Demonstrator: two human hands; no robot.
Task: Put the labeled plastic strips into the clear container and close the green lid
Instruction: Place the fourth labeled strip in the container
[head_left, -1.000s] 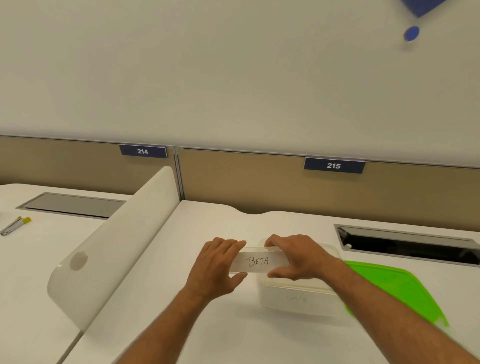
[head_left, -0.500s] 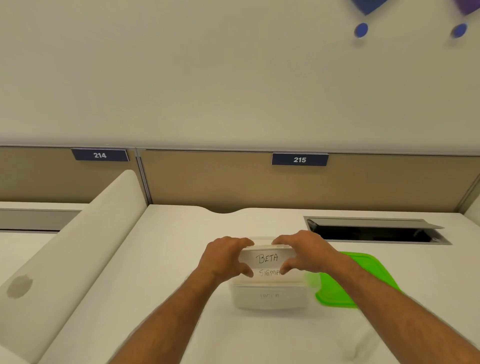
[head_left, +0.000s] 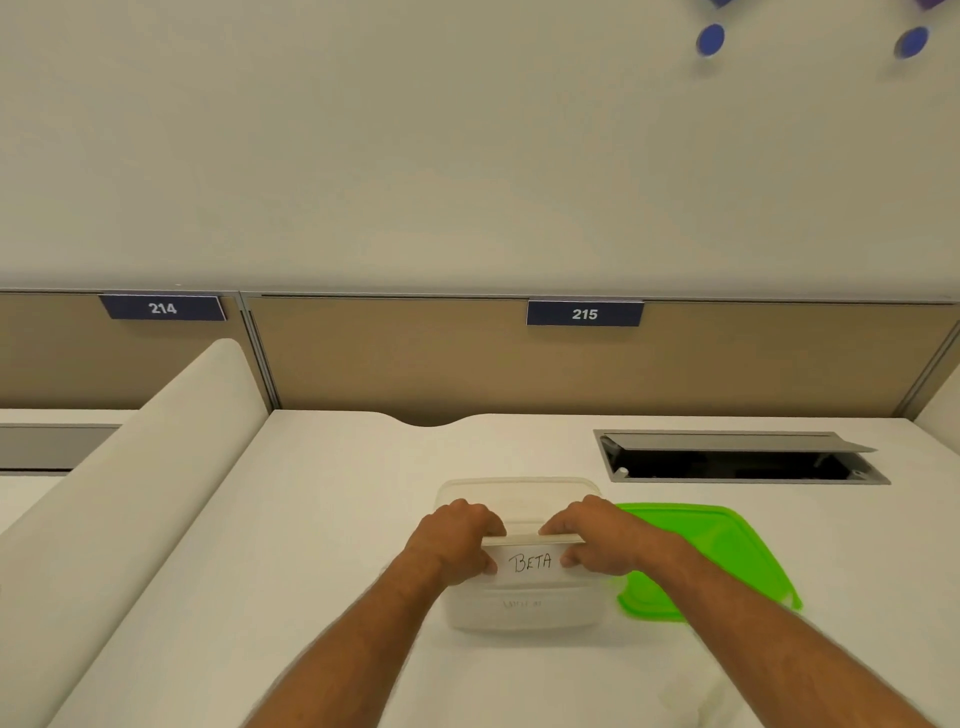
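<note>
Both the left hand (head_left: 457, 543) and right hand (head_left: 602, 540) pinch the BETA strip (head_left: 530, 561) over the clear container (head_left: 519, 613). Fingers hide the strip's ends; faint writing lower in the container is unreadable. The green lid (head_left: 727, 545) lies just right of it, partly behind the right forearm.

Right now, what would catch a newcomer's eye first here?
Two hands, left hand and right hand, pinch the ends of a clear strip marked BETA over the clear container at the desk's centre. Beside it on the right lies the bright green lid, still off.
</note>
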